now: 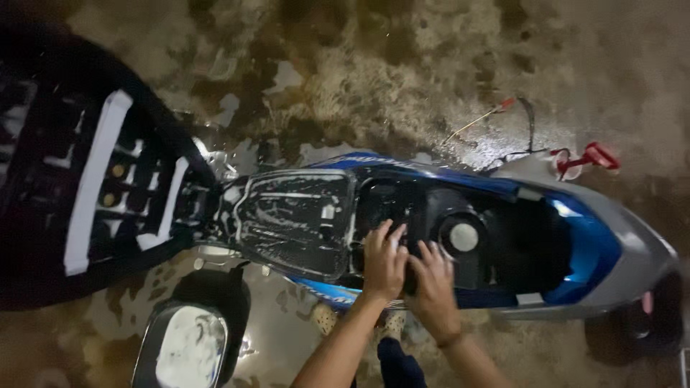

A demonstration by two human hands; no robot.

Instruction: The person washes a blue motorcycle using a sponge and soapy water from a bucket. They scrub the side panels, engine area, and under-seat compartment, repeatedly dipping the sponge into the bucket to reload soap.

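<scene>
While the blue scooter (575,237) lies below me on the wet, soapy ground (402,79), my left hand (384,260) and right hand (433,284) press open-fingered, gripping nothing, on its dark under-seat compartment (402,208); I judge scrubbing underway, needing firm, even strokes next.

Blue scooter (575,244), seat apparently raised, lies across wet ground.
</scene>
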